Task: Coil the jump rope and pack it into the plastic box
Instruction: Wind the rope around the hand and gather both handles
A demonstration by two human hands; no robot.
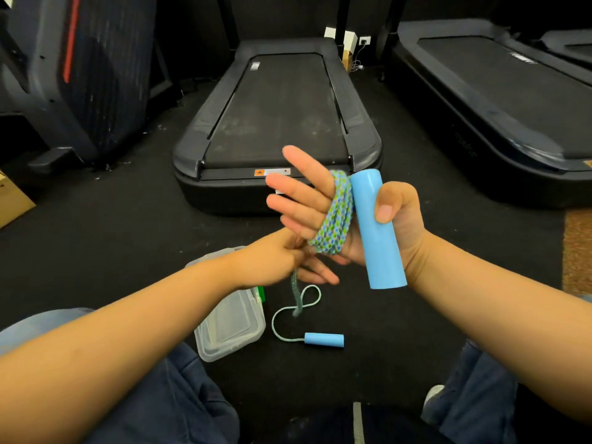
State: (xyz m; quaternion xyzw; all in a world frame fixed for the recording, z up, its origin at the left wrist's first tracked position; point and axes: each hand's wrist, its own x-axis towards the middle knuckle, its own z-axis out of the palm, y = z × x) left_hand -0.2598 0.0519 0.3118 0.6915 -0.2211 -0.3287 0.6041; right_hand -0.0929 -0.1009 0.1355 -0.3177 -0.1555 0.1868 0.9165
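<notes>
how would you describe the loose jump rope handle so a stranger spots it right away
Start at the middle treadmill and come toward the camera across the black floor, past both hands. Right of the clear plastic box lies a short blue handle, flat on the floor. Unlike the bigger-looking blue handle in the right hand, nobody holds it.

Rope [296, 296] below left hand [272, 257] blurred.

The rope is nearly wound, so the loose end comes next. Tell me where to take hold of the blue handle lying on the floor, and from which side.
Grip the handle on the floor across its middle, from above. It lies flat on its side, the rope leaving its left end, so stay clear of that end. The left hand seems the freer one; the right hand is wrapped in coils and pins the other handle.
</notes>
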